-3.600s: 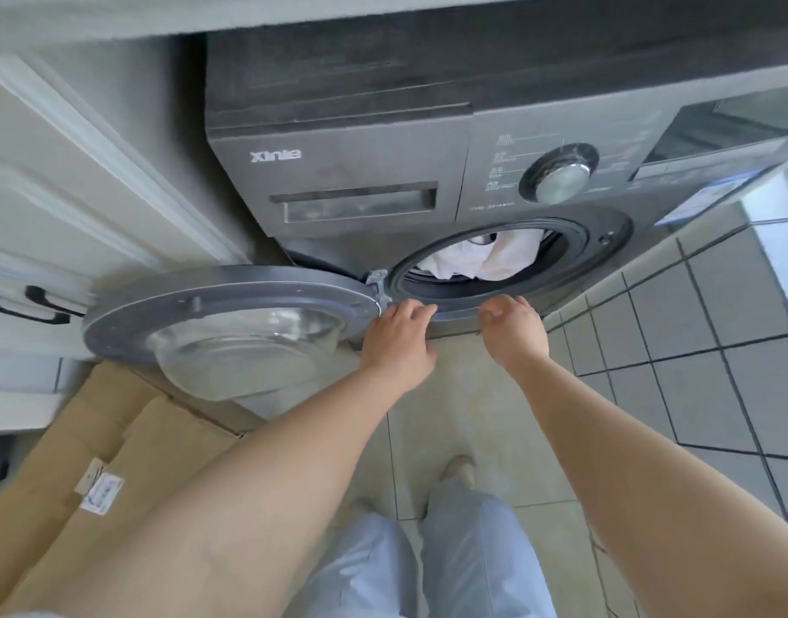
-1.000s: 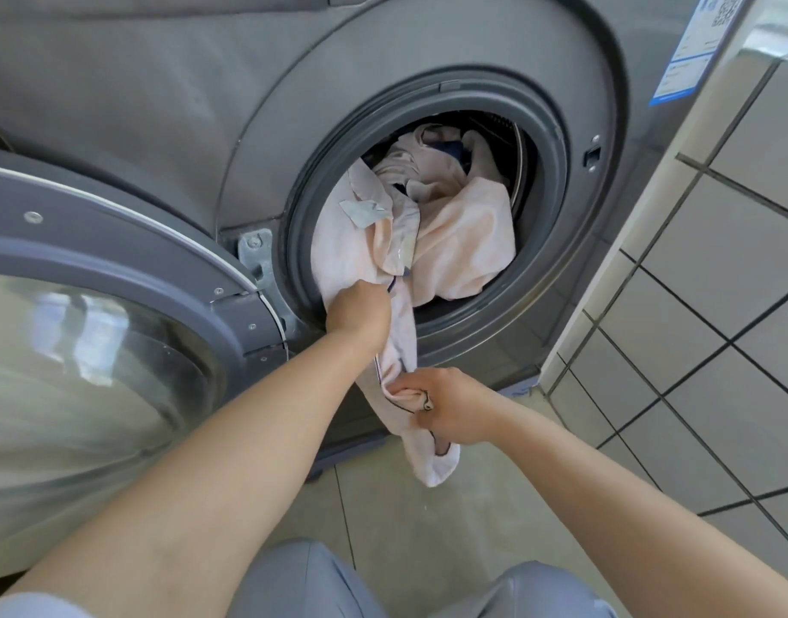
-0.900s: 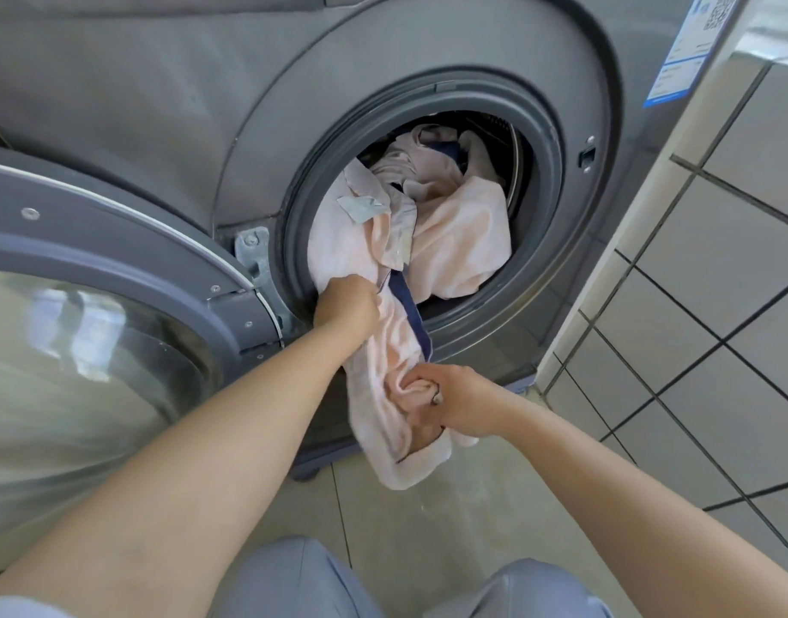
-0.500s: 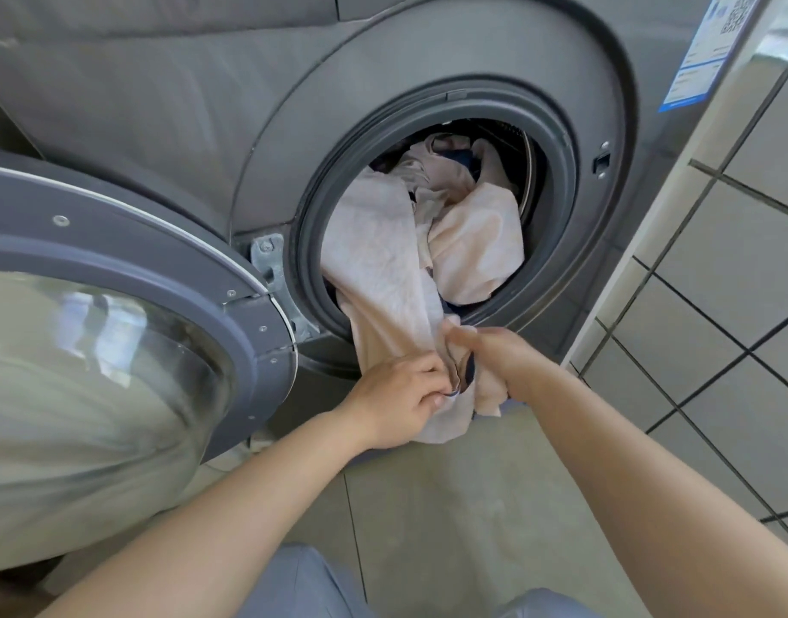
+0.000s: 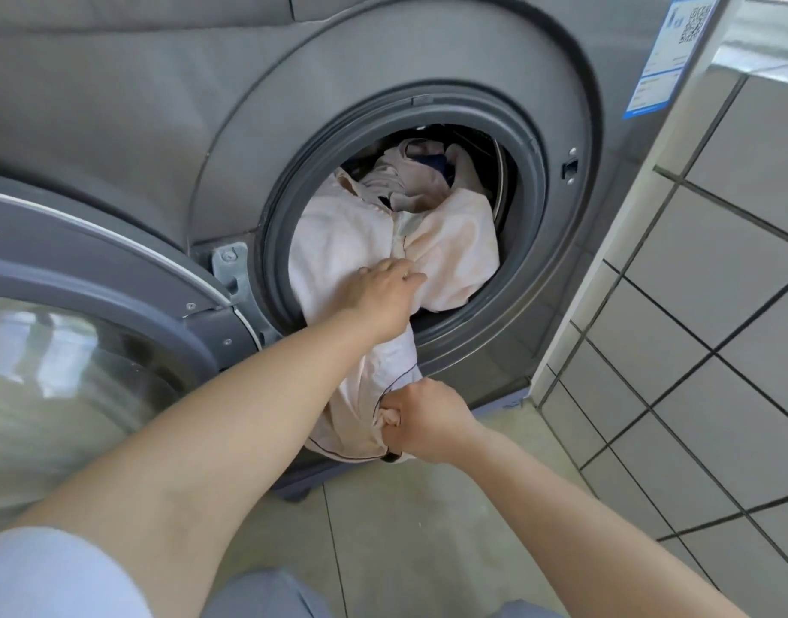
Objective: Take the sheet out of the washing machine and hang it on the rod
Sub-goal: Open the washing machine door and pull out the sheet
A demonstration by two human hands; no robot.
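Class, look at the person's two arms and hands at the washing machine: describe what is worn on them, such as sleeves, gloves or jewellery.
Both forearms are bare. The left hand and right hand wear no gloves, and no rings, watch or bracelet show. A pale blue short sleeve covers the left upper arm at the frame's lower corner. The right arm's sleeve is out of view.

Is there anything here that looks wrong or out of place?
Nothing looks damaged. The sheet hangs half out of the washer over the door seal, its lower end near the floor. The right hand grips that end; the left hand reaches onto the bulk. That fits unloading.
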